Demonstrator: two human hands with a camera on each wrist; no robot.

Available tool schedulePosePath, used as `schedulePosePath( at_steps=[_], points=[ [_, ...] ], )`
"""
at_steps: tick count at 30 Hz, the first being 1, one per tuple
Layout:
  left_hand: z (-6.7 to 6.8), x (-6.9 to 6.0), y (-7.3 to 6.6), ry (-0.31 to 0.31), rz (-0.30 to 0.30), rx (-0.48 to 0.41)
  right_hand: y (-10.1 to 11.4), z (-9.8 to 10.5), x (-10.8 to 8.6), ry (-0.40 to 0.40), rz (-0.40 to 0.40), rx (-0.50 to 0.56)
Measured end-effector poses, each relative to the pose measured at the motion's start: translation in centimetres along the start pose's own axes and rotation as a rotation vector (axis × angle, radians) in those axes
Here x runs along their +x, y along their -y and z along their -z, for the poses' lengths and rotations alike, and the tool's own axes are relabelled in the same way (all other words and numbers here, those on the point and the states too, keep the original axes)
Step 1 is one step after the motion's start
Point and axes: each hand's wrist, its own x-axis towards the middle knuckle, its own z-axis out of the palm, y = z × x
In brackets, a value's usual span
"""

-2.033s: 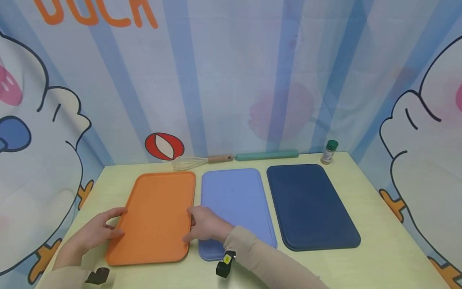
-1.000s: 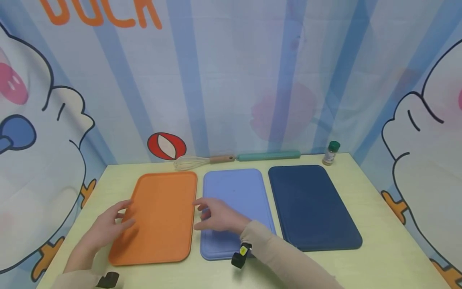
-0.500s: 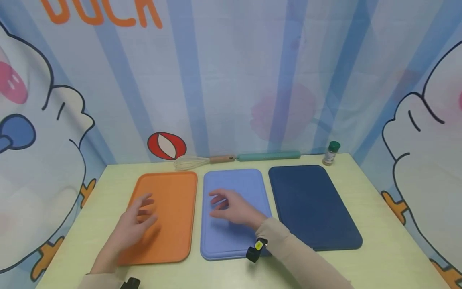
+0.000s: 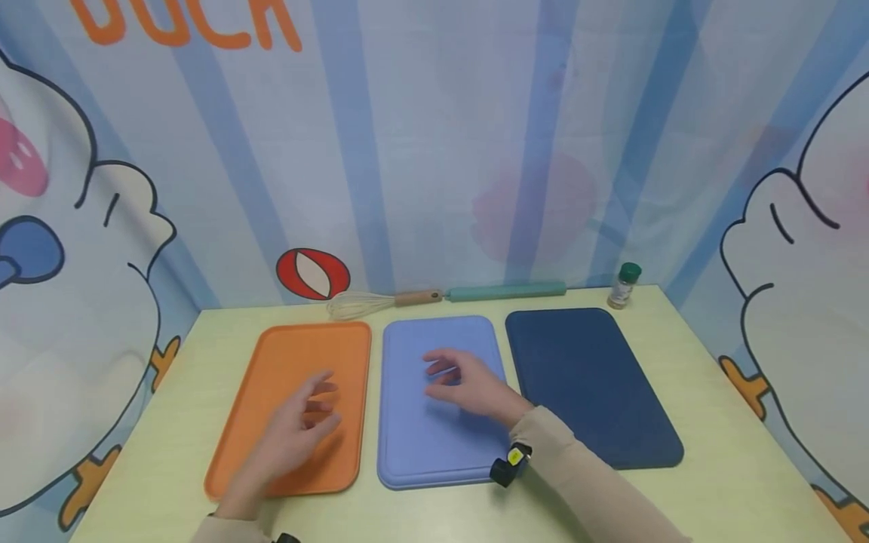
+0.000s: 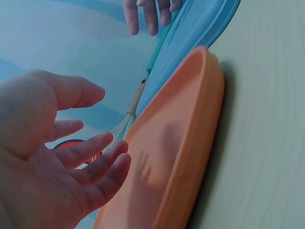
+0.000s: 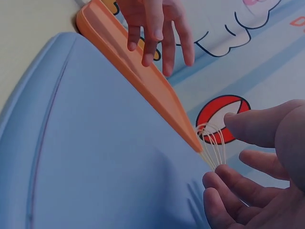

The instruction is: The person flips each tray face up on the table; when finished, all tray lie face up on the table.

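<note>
My left hand (image 4: 295,434) hovers above the orange tray (image 4: 299,354), fingers loosely bent, holding nothing. Its shadow falls on the tray in the left wrist view, where the tray's raised rim (image 5: 190,171) shows. Over the light blue tray (image 4: 421,445) floats my right hand (image 4: 475,385), also holding nothing, thumb and fingers apart. The right wrist view has that hand (image 6: 267,176) raised off the light blue surface (image 6: 105,143), with the left hand (image 6: 157,33) beyond. A dark blue tray (image 4: 591,385) lies to the right of the light blue one.
Along the back edge lie a whisk (image 4: 380,302) and a teal rod-like thing (image 4: 505,292), end to end. A small green-capped jar (image 4: 623,286) stands at the back right corner. A printed cloth (image 4: 434,151) hangs behind the pale yellow table (image 4: 400,520).
Both hands have let go of the orange tray's sides and moved right, the left over the orange tray, the right over the light blue one. The trays stay in place.
</note>
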Motion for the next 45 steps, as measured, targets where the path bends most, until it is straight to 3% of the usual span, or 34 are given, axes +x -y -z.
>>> schedulePosePath(
  at_steps=[6,18,24,30,36,45],
  points=[
    [-1.3,0.4,-1.1,0.041,0.000,-0.030,-0.5,1.8,-0.9,-0.041,-0.035,-0.004],
    [-2.8,0.6,-2.9,0.061,-0.066,-0.089,-2.0,5.8,-2.5,-0.131,-0.076,-0.034],
    [-3.4,0.9,-4.1,0.083,-0.018,-0.105,-2.3,7.5,-3.0,-0.135,-0.121,-0.031],
    [-4.2,0.8,-5.1,0.108,-0.023,-0.061,-2.6,7.9,-3.0,-0.112,-0.166,-0.051],
    [-4.8,0.7,-5.7,0.160,0.032,-0.014,-2.9,7.5,-3.2,-0.094,-0.202,-0.043],
    [-5.1,0.5,-6.1,0.214,0.066,-0.027,-3.5,7.6,-3.1,-0.069,-0.213,-0.037]
  ],
)
